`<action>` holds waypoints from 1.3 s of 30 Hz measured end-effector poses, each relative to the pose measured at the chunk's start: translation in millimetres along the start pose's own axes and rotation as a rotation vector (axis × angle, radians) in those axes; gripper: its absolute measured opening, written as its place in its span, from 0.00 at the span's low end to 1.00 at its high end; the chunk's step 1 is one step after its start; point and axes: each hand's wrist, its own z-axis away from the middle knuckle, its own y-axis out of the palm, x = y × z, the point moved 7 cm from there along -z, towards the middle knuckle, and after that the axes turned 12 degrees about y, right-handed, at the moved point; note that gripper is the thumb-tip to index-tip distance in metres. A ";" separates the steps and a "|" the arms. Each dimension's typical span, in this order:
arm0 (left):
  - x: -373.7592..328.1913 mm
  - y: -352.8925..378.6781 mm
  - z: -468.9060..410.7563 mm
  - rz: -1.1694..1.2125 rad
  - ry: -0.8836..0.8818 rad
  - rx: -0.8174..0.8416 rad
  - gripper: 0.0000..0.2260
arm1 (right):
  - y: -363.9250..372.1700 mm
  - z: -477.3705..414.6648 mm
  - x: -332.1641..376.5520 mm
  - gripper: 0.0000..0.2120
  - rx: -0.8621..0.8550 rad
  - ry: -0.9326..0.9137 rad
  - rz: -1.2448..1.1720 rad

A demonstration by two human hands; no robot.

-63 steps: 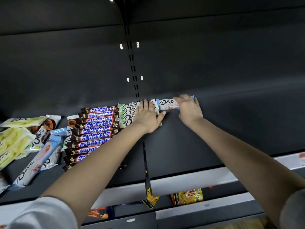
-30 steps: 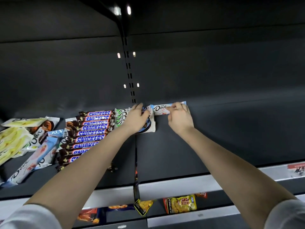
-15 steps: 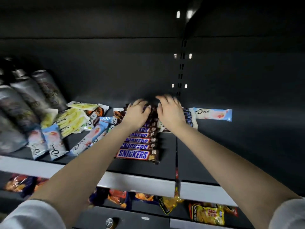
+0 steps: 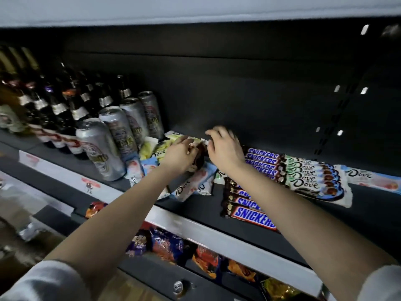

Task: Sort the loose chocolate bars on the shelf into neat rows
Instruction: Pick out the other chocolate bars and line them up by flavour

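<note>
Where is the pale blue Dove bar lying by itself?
In the head view, the lone Dove bar lies at the far right of the shelf, beyond the green Dove bars next to the Snickers row.

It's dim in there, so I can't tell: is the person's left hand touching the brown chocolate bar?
Touching. The head view shows the left hand with its fingers curled round the brown chocolate bar, no gap between them.

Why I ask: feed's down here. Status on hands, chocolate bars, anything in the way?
Left hand grips a dark bar over the loose pile; right hand at its end, grip blurred. Snickers row lined up on the right. Cans crowd the pile's left.
</note>
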 end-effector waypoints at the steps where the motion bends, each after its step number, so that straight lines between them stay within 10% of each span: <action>1: 12.4 -4.8 3.4 0.000 -0.031 0.012 0.20 | 7.1 -2.6 9.8 0.16 0.021 -0.010 0.005; 17: 85.3 -19.1 42.9 -0.009 -0.152 0.103 0.21 | 69.2 5.5 59.6 0.18 0.272 -0.070 0.074; 39: 3.4 24.8 64.6 -0.093 0.085 0.290 0.28 | 39.9 34.0 10.6 0.16 0.402 -0.062 0.140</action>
